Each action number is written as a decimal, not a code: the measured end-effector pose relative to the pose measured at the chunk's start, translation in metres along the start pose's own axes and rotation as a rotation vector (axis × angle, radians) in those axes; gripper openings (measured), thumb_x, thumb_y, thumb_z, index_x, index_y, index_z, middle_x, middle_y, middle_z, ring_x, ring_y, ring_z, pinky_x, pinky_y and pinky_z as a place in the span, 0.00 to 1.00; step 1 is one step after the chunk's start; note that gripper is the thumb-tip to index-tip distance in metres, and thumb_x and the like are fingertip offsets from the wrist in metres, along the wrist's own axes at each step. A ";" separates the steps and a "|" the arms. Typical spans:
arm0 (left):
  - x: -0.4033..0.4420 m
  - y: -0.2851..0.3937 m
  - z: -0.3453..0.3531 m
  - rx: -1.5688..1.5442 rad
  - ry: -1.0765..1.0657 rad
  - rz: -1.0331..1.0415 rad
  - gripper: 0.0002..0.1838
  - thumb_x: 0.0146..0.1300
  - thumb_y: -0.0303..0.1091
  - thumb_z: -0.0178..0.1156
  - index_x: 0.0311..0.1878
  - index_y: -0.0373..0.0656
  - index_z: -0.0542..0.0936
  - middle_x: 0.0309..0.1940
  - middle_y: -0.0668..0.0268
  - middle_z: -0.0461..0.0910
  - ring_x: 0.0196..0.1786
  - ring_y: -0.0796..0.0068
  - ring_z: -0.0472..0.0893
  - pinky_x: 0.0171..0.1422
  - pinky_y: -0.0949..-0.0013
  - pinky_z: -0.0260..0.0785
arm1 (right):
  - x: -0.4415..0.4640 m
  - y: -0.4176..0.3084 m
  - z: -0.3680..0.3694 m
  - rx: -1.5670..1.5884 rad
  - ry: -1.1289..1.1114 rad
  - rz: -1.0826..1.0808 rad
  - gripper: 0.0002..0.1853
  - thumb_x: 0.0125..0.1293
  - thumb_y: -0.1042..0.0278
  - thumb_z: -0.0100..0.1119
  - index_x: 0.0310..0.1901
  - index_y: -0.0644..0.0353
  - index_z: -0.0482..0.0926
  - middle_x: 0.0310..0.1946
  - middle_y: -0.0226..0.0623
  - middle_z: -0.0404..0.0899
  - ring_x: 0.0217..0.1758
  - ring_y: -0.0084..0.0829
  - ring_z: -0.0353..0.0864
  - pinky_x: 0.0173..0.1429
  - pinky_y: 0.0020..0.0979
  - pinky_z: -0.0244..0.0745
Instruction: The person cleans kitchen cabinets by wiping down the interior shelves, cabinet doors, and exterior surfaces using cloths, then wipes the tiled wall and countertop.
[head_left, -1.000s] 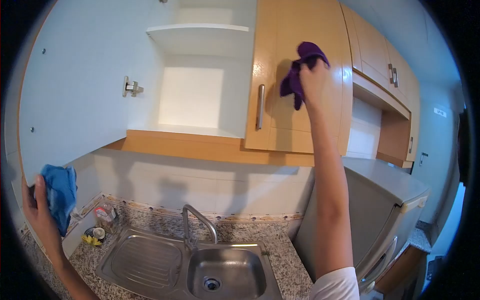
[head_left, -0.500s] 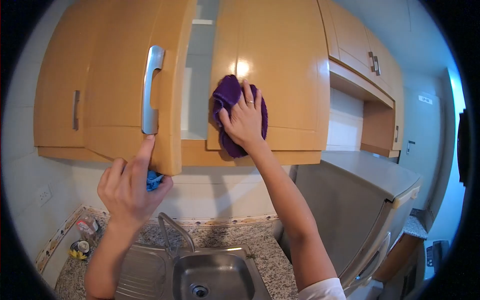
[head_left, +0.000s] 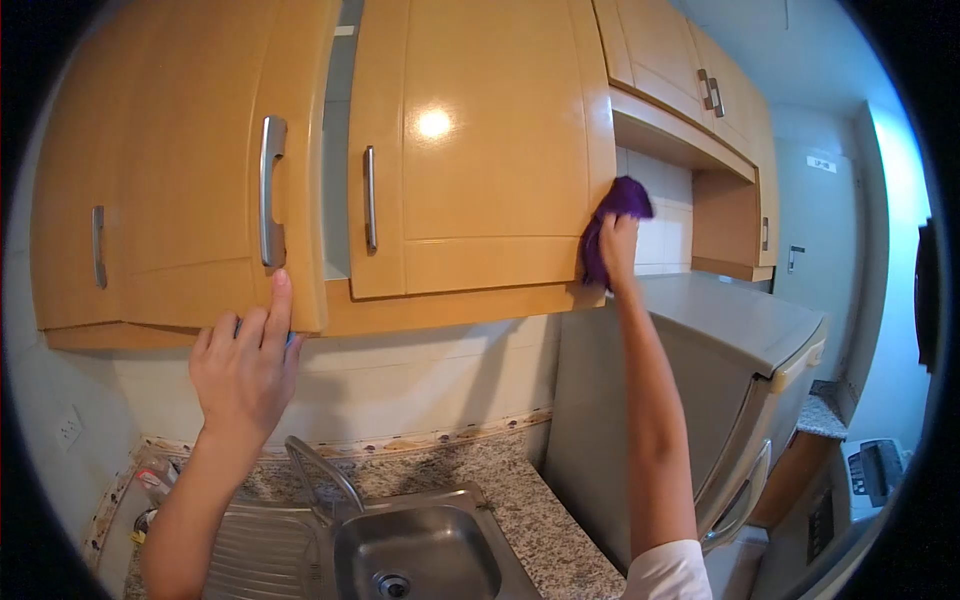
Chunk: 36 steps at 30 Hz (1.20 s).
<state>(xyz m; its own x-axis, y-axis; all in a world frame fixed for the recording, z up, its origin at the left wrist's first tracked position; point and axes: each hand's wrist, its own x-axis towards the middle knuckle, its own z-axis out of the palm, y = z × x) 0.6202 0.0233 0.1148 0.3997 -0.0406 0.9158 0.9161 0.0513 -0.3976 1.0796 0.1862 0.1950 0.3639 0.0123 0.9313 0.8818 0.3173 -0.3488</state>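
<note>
My left hand (head_left: 245, 370) is at the lower edge of a slightly ajar wooden cabinet door (head_left: 200, 150), its index finger touching just below the metal handle (head_left: 272, 190). Bits of a blue cloth (head_left: 290, 338) show between its curled fingers; most of it is hidden. My right hand (head_left: 618, 245) grips a purple cloth (head_left: 628, 197) against the right edge of the neighbouring cabinet door (head_left: 490, 150), which is closed. The cloth hangs down along that edge, beside the tiled wall.
Below are a steel sink (head_left: 420, 550) with a curved tap (head_left: 325, 470) and a granite counter (head_left: 500, 460). A grey fridge (head_left: 660, 400) stands at the right, under an open shelf niche (head_left: 725, 215). A bottle (head_left: 155, 475) lies at the far left.
The left door has swung from wide open to nearly closed, with my left hand following it. My right hand has carried the purple cloth across the neighbouring door to its right edge.
</note>
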 end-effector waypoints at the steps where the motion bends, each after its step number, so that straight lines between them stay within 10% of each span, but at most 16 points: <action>1: 0.000 0.001 0.006 -0.007 0.004 -0.006 0.41 0.39 0.37 0.69 0.63 0.43 0.69 0.25 0.69 0.70 0.28 0.70 0.70 0.30 0.69 0.63 | -0.013 0.014 0.006 0.082 -0.005 -0.094 0.16 0.62 0.67 0.45 0.43 0.74 0.72 0.45 0.63 0.71 0.50 0.60 0.66 0.56 0.50 0.60; 2: 0.000 0.003 0.012 0.016 -0.009 -0.002 0.41 0.41 0.38 0.69 0.63 0.43 0.68 0.27 0.70 0.70 0.29 0.71 0.70 0.31 0.69 0.64 | -0.031 0.005 0.006 0.103 0.265 -0.344 0.16 0.62 0.68 0.46 0.46 0.72 0.72 0.48 0.60 0.70 0.53 0.57 0.65 0.59 0.48 0.59; 22: 0.002 0.014 0.090 0.093 -0.171 0.049 0.34 0.53 0.38 0.62 0.64 0.41 0.65 0.28 0.66 0.73 0.32 0.67 0.74 0.33 0.65 0.68 | -0.182 -0.094 0.048 0.258 0.211 -0.158 0.24 0.54 0.70 0.50 0.55 0.65 0.70 0.57 0.54 0.65 0.65 0.55 0.56 0.68 0.54 0.40; 29: 0.007 0.004 0.074 -0.053 -0.227 -0.007 0.31 0.54 0.39 0.61 0.64 0.50 0.67 0.28 0.66 0.76 0.30 0.67 0.76 0.31 0.65 0.70 | -0.205 -0.113 0.052 0.068 -0.002 -0.686 0.22 0.51 0.73 0.55 0.51 0.59 0.73 0.65 0.44 0.60 0.71 0.49 0.52 0.70 0.57 0.37; 36: -0.011 -0.042 0.021 -0.625 -0.467 -0.507 0.15 0.55 0.42 0.60 0.40 0.43 0.82 0.25 0.59 0.81 0.27 0.60 0.79 0.32 0.65 0.69 | -0.186 -0.031 0.032 0.134 0.165 -0.228 0.30 0.60 0.72 0.49 0.65 0.62 0.59 0.68 0.46 0.54 0.73 0.49 0.44 0.72 0.52 0.31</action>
<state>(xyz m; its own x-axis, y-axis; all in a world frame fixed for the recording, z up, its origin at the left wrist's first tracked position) 0.5768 0.0425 0.1230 0.0185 0.5018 0.8648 0.8825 -0.4147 0.2218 0.9745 0.2041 0.0355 0.2144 -0.2247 0.9505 0.9031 0.4164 -0.1053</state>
